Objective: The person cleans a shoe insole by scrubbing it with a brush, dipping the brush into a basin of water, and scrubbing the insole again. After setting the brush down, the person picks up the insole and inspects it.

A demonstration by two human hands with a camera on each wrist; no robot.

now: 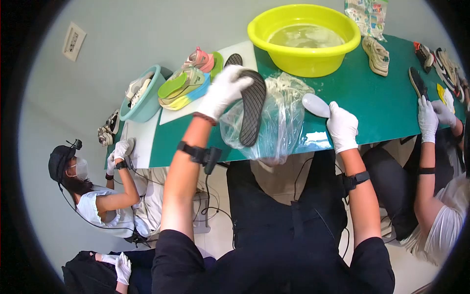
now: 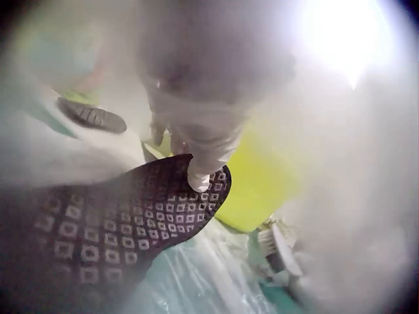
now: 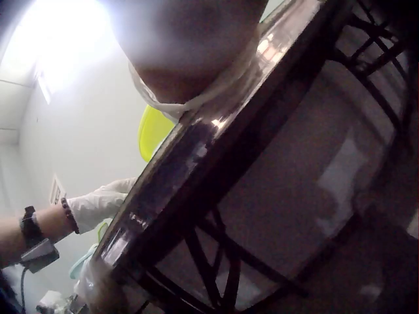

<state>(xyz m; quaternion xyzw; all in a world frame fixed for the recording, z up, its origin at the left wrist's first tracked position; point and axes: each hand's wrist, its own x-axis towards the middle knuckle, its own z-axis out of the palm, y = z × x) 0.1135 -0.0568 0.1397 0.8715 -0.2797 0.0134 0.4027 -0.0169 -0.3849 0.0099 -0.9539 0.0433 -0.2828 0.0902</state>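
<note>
L hand (image 1: 223, 93), white glove, grips dark sole (image 1: 253, 110) at its far end. Thumb clamped on the patterned face, other fingers curled behind, partly hidden; can't tell if those are together. Sole is held over L part of clear plastic bag (image 1: 286, 127), near edge of green table (image 1: 391, 108), long side roughly near-far, slightly tilted.

R hand (image 1: 342, 128), also gloved, to R of bag: fingers curled, clamped on R end of white brush (image 1: 316, 105). Gaps btwn fingers can't be told. Brush is just R of bag, well apart from sole; L wrist cam shows its bristles.

Yellow tub (image 1: 306, 59) w/ cloudy liquid stands far side, behind bag. Beige shoe (image 1: 377, 56) to R of tub. On L: second dark sole (image 1: 234, 60), colored shoes (image 1: 183, 90), teal basin (image 1: 147, 100) w/ shoes in it. R wrist cam mostly table edge & underside; R fingers hidden there.
</note>
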